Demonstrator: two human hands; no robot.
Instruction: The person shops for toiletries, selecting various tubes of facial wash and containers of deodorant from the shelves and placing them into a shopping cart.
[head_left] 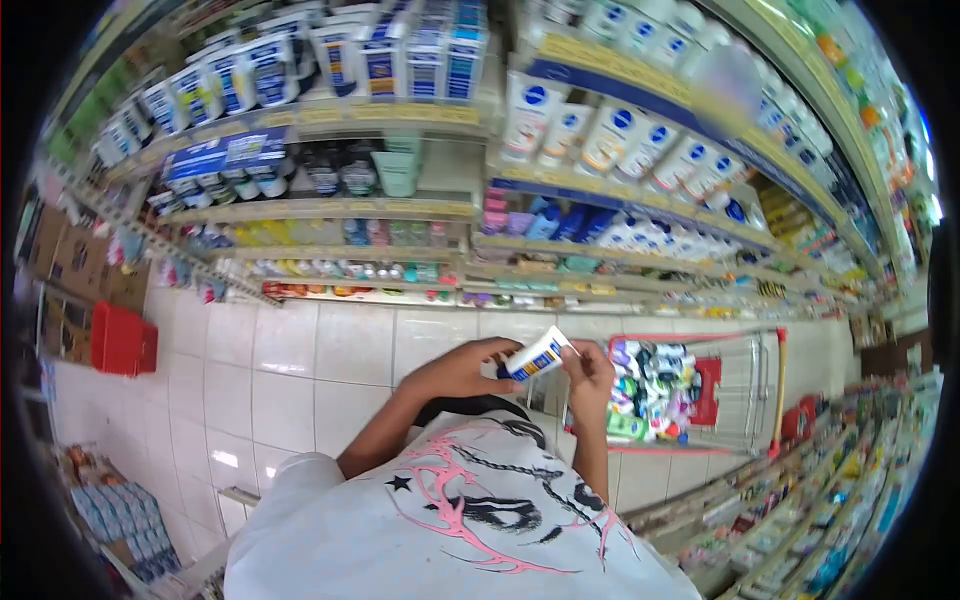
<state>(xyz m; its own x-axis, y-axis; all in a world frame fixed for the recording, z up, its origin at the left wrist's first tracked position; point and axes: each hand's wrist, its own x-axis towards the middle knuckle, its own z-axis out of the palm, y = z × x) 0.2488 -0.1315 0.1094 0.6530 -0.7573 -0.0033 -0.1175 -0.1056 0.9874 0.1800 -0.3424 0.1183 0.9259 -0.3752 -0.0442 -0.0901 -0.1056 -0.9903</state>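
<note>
A white squeeze tube [540,356] with a dark blue and yellow label is held tilted in front of my chest, between both hands. My left hand [465,368] is closed around its lower, dark-capped end, thumb below and fingers above. At the upper right, my right hand [590,375] pinches the tube's edge near its flat white end. The small print on the label is too small to read. Right of my right hand stands a shopping cart [745,400] with a red rim, loaded with many mixed bottles and packages [650,385].
Ahead, shelves [400,118] carry rows of tubes, boxes and white lotion bottles [610,135]. A red basket [124,338] stands on the tiled floor [290,345] at left. Another stocked shelf [800,500] runs along the lower right. Stacked blue-and-white packs [125,525] sit at lower left.
</note>
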